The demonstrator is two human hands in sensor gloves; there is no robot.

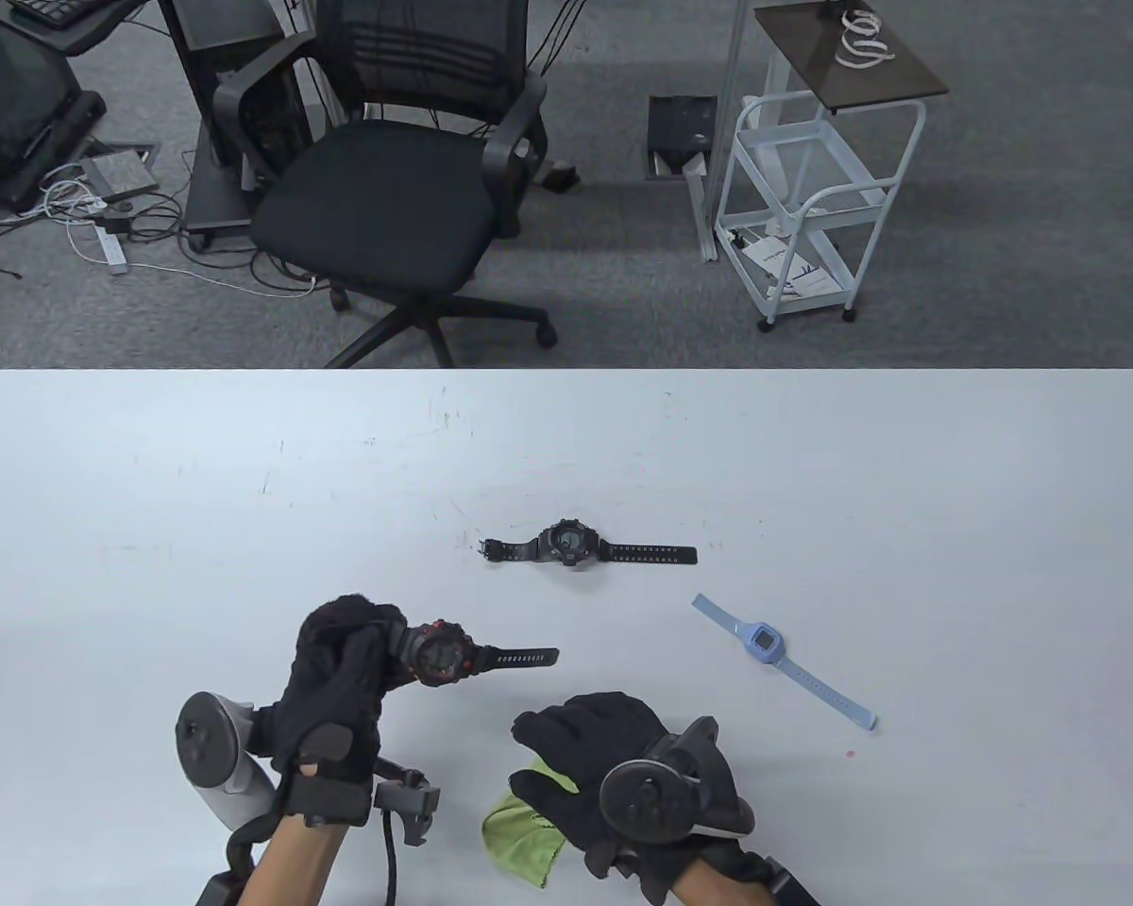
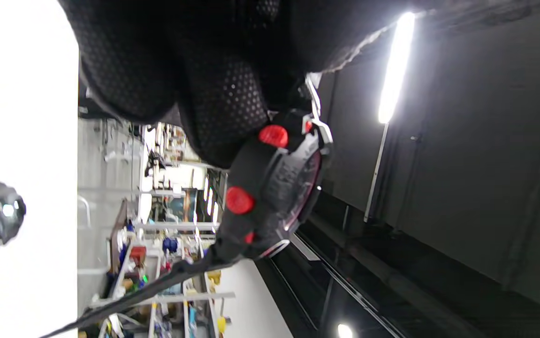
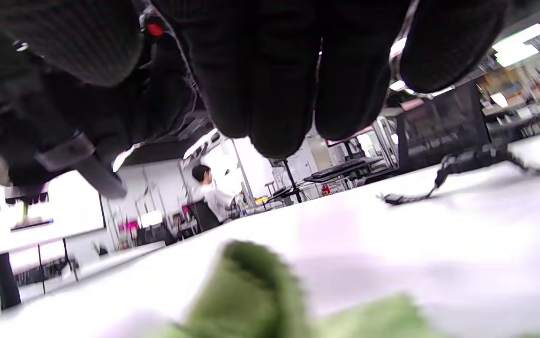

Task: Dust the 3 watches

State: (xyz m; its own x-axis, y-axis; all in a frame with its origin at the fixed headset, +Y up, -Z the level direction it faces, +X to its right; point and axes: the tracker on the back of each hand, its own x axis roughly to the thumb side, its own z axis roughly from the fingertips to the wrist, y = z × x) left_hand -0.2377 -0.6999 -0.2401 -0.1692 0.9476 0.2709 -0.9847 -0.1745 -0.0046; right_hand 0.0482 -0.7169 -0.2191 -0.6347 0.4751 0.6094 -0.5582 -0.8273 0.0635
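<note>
My left hand (image 1: 354,651) grips one strap of a black watch with red buttons (image 1: 439,654) and holds it up off the table, its other strap pointing right. In the left wrist view this watch (image 2: 274,192) fills the middle below my fingers (image 2: 213,94). My right hand (image 1: 571,750) is open, its fingers stretched out over a green cloth (image 1: 519,835) that lies on the table near the front edge. The right wrist view shows the cloth (image 3: 251,291) below the fingers (image 3: 270,94). A black watch (image 1: 571,547) lies flat mid-table. A light blue watch (image 1: 765,646) lies to the right.
The white table (image 1: 245,472) ends at a far edge. Beyond it stand a black office chair (image 1: 406,189) and a white cart (image 1: 812,198). A person (image 3: 209,192) sits far off in the right wrist view.
</note>
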